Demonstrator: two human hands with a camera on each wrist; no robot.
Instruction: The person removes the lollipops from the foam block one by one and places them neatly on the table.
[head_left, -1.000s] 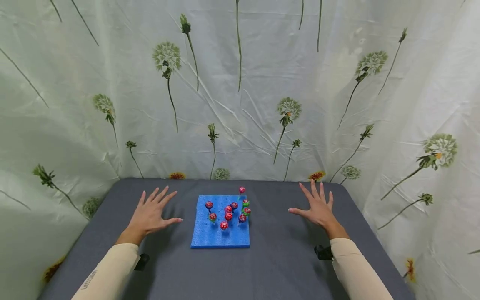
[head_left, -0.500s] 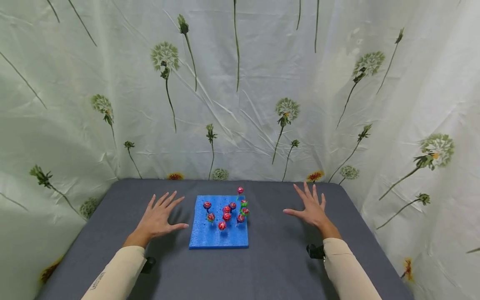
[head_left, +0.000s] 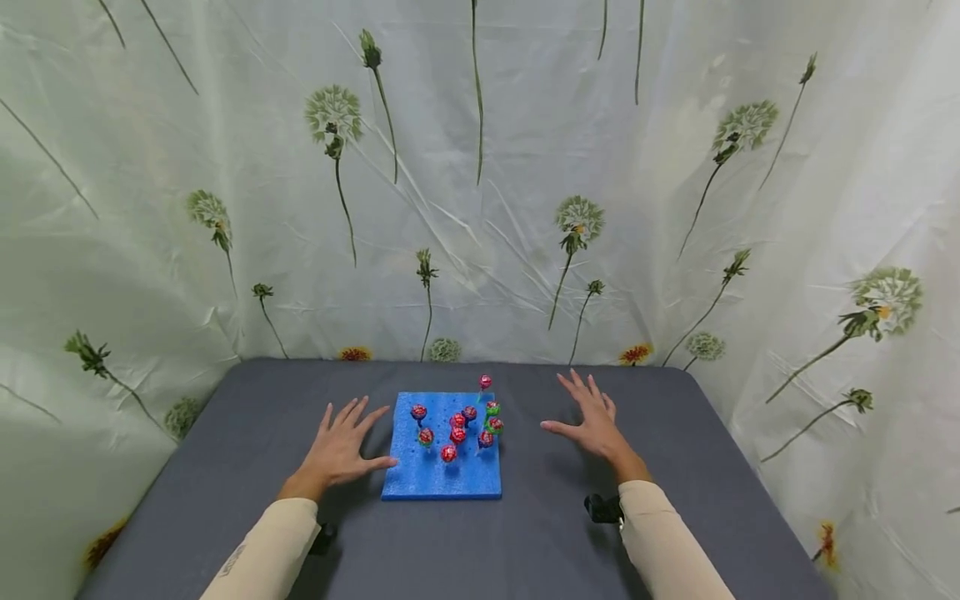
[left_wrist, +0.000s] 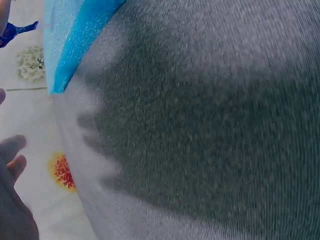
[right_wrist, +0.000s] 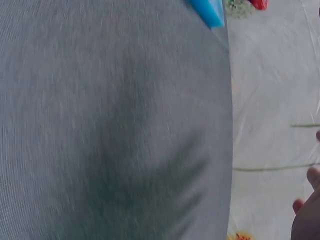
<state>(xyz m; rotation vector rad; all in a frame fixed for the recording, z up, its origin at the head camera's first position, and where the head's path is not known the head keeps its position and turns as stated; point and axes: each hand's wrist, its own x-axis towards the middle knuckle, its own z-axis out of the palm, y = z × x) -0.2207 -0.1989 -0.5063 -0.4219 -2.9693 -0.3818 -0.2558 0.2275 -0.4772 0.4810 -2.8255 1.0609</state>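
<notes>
A blue foam board (head_left: 420,479) lies on the dark grey table, with several wrapped lollipops standing in it on their sticks. One red lollipop (head_left: 448,453) is nearest the front; another red lollipop (head_left: 485,382) stands at the far right corner. My left hand (head_left: 341,446) hovers at the board's left side, fingers spread, its thumb tip overlapping the board's edge in the head view. To the right of the board, my right hand (head_left: 592,421) is held over the table, fingers spread and holding nothing. In the left wrist view, a dark blue wrapper (left_wrist: 17,32) shows by the fingers.
The grey table (head_left: 525,550) has rounded far corners. Behind it and at both sides hangs a pale curtain (head_left: 510,275) printed with dandelions. Dark wrist camera mounts (head_left: 603,508) sit under the beige sleeves (head_left: 667,542).
Both hands have moved inward toward the blue board, the left hand rightward and the right hand leftward. The board and lollipops have stayed in place.
</notes>
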